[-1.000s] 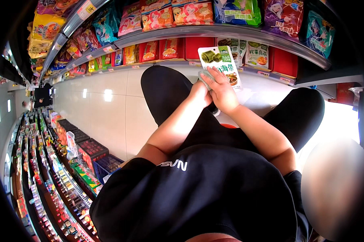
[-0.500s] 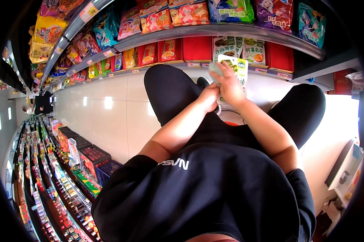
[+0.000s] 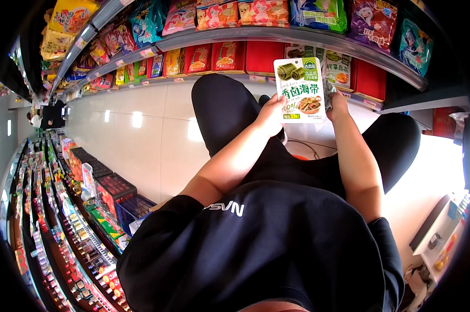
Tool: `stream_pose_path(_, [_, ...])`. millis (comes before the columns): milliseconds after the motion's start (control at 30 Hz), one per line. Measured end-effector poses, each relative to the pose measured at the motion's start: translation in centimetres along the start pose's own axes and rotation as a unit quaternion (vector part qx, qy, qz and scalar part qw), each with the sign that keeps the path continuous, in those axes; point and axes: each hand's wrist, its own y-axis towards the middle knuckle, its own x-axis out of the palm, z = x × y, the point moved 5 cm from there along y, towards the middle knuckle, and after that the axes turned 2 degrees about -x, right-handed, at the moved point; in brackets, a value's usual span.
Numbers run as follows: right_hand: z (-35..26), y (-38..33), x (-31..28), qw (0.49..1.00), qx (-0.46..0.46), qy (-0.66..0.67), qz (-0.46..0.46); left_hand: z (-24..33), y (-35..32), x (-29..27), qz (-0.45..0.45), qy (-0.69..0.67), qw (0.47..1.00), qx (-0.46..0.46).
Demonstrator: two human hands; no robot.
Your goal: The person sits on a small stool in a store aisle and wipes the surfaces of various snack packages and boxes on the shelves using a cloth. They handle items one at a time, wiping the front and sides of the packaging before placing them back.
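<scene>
Packet of a white and green snack, flat and rectangular, is held upright in front of the lower shelf, its printed face turned toward the camera. The left hand grips its left edge, fingers closed behind the pack and the thumb on the front. The right hand sits at the right edge with fingers curled; it appears also to hold a small grey crumpled thing, perhaps a cloth, though this is too small to confirm. Both forearms rise from the lower part of the picture, and the person crouches, knees in black trousers to either side of the packet. Directly behind the packet, the lower shelf carries a row of red boxes and, just beside the packet on its right, more green and white packets of like kind. The upper shelf above holds bright bags in pink, blue and purple. A pale tiled floor runs away to the left, bordered by a further rack of goods on the person's left. Judgement: the step in hand is the handling of one packet at the shelf face, lifted clear of its row. Any next move would call for a steady two-sided grip and care not to topple the neighbouring packets standing close behind.
</scene>
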Motion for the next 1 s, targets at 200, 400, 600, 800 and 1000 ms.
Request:
stream_pose_path(200, [0.1, -7.5, 8.8, 0.993, 0.016, 0.043, -0.109, -0.3, 0.9, -1.2, 0.088, 0.175, 0.977, 0.085])
stream_pose_path(400, [0.5, -13.2, 11.8, 0.863, -0.326, -0.333, -0.193, -1.1, 1.0, 0.5, -0.054, -0.017, 0.998, -0.024])
stream_pose_path(600, [0.8, -16.4, 14.3, 0.61, -0.537, -0.539, -0.222, 0.1, -1.3, 3.9, -0.197, -0.135, 0.969, -0.057])
stream_pose_path(800, [0.1, -12.6, 11.8, 0.715, -0.428, -0.542, -0.107, 0.9, -1.3, 4.2, -0.176, -0.182, 0.963, -0.094])
stream_pose_path(1000, [4.3, -19.7, 15.2, 0.655, -0.483, -0.514, -0.27, -0.3, 0.0, 0.4, -0.091, -0.091, 0.992, 0.005])
